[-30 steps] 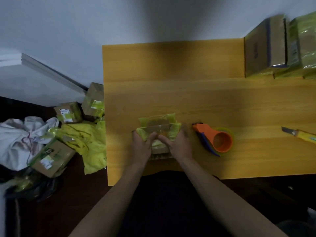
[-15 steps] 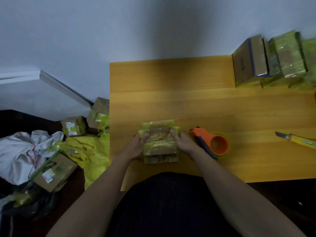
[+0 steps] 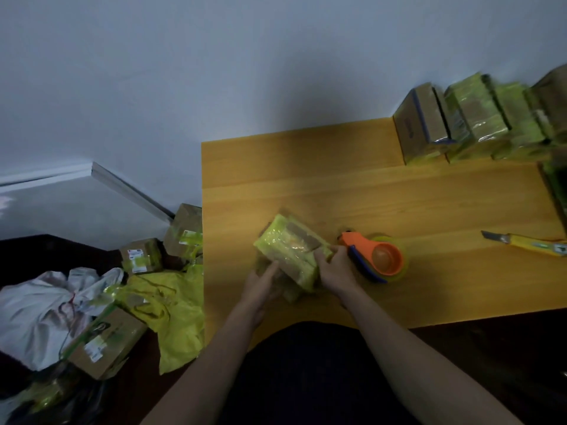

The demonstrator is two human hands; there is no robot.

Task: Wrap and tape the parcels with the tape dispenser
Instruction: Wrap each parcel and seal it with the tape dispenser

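A person holds a parcel point(image 3: 293, 256) wrapped in yellow-green tape over brown cardboard, turned at an angle above the near part of the wooden table point(image 3: 399, 204). The left hand point(image 3: 260, 286) grips the parcel's near-left end, its fingers curled under and against that end, with one finger stretched along the lower edge. The right hand point(image 3: 334, 271) clasps the parcel's right end, thumb and fingers closed round the corner, so the parcel sits between the two hands with its long top face showing. Just right of the parcel, and nearly touching the right hand, lies the tape dispenser point(image 3: 376, 259), orange with a blue edge and a roll of yellow-green tape, flat on the table. Further right of the parcel, well apart from it, a yellow utility knife point(image 3: 527, 242) lies with its blade pointing toward the dispenser. Beyond the parcel to the far right, against the wall, stands a row of finished parcels point(image 3: 472, 121); the leftmost box in that row carries dark print on its side, too blurred to read. Left of the parcel, off the table's edge and lower down, several cardboard boxes point(image 3: 107, 342) bear white shipping labels whose text cannot be made out, one showing a dark curved mark. Among them lie a yellow plastic bag point(image 3: 171, 305) and a white bundle of cloth point(image 3: 40, 308).
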